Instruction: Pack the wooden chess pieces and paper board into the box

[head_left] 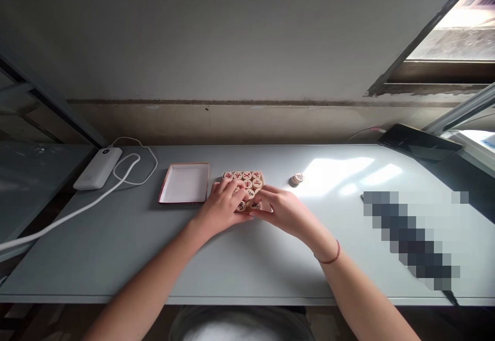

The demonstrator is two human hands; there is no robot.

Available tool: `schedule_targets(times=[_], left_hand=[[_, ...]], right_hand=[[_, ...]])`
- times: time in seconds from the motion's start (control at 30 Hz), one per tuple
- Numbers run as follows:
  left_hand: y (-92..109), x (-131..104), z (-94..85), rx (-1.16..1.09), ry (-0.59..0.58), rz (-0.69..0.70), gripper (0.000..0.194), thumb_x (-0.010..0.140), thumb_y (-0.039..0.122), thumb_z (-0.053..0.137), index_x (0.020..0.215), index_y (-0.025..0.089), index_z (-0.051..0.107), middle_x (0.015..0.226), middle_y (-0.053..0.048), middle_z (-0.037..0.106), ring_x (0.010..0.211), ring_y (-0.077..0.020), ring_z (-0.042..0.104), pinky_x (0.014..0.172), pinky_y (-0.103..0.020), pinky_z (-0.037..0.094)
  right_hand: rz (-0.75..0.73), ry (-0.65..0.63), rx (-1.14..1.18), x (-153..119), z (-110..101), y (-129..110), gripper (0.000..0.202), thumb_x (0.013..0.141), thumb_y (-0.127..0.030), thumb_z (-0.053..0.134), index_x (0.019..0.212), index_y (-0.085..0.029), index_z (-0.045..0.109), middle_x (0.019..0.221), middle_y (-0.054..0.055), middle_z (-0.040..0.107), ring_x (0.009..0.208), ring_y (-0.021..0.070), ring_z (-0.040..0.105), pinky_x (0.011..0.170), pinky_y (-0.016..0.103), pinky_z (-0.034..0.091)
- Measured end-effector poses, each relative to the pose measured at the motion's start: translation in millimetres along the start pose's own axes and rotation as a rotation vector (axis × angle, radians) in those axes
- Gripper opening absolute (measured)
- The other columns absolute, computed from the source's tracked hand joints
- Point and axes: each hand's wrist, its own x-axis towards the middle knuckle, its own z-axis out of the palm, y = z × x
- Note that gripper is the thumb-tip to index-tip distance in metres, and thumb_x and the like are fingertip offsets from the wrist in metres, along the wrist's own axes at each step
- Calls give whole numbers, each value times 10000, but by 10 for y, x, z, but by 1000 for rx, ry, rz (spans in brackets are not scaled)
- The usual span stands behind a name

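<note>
A shallow box (pixel 263 176) holds rows of round wooden xiangqi pieces (pixel 247 183) with red and black characters. My left hand (pixel 222 201) lies over the box's left side, bent fingers across the pieces and thumb along the front edge. From the right, my right hand (pixel 284 209) reaches the front right corner, its thumb and fingers closed around a black-lettered piece (pixel 254 205) there. Part of the box and several pieces are hidden under my fingers. A small stack of xiangqi pieces (pixel 297 178) stands on the desk to the right of the box.
The box lid (pixel 184 183) lies inside up, left of the box. A white power bank (pixel 98 168) with a white cable (pixel 88 207) is at the far left. At the back right rests a dark tablet-like device (pixel 419 142). A blurred-out dark object (pixel 410 243) lies front right.
</note>
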Motion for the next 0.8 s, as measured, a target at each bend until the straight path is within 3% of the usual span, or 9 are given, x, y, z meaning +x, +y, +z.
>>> schedule_targets(times=[0.2, 0.3, 0.43, 0.5, 0.6, 0.8], left_hand=[[-11, -13, -7, -10, -24, 68, 424, 777, 428, 718, 1130, 232, 592, 1240, -94, 535, 1144, -288, 470, 941, -441, 420], [8, -6, 9, -7, -19, 109, 386, 820, 439, 669, 1152, 251, 612, 1268, -106, 507, 1195, -308, 432, 975, -464, 399], [68, 30, 55, 30, 8, 160, 306, 840, 432, 647, 1104, 277, 655, 1294, -100, 499, 1214, -322, 415, 989, -496, 361], [103, 48, 82, 46, 23, 163, 275, 839, 419, 648, 1067, 267, 670, 1290, -98, 512, 1204, -320, 425, 992, -496, 349], [145, 61, 109, 66, 34, 142, 267, 842, 399, 644, 1064, 253, 673, 1268, -103, 532, 1193, -318, 433, 987, -489, 348], [176, 48, 110, 69, 13, 113, 274, 842, 424, 644, 1048, 247, 672, 1268, -96, 536, 1188, -311, 437, 982, -488, 346]], right_hand=[[-61, 0, 60, 23, -25, 32, 183, 893, -294, 579, 747, -208, 648, 797, 8, 620, 551, 85, 503, 544, 229, 392], [-17, 171, 22, 36, -102, 178, 242, 931, -373, 503, 848, -208, 659, 896, 42, 640, 550, 93, 514, 583, 256, 430], [230, 398, -187, 42, -170, 437, 374, 917, -400, 476, 1241, -230, 554, 1249, 136, 551, 669, 162, 602, 636, 333, 479], [339, 390, -242, 42, -173, 545, 488, 894, -412, 489, 1351, -244, 456, 1332, 155, 492, 755, 209, 632, 634, 356, 490], [440, 305, -256, 48, -144, 658, 495, 875, -388, 497, 1343, -229, 467, 1321, 154, 501, 817, 233, 643, 659, 361, 497], [427, 238, -205, 67, -61, 775, 386, 880, -192, 422, 1240, -165, 561, 1143, 134, 617, 847, 218, 630, 703, 318, 473]])
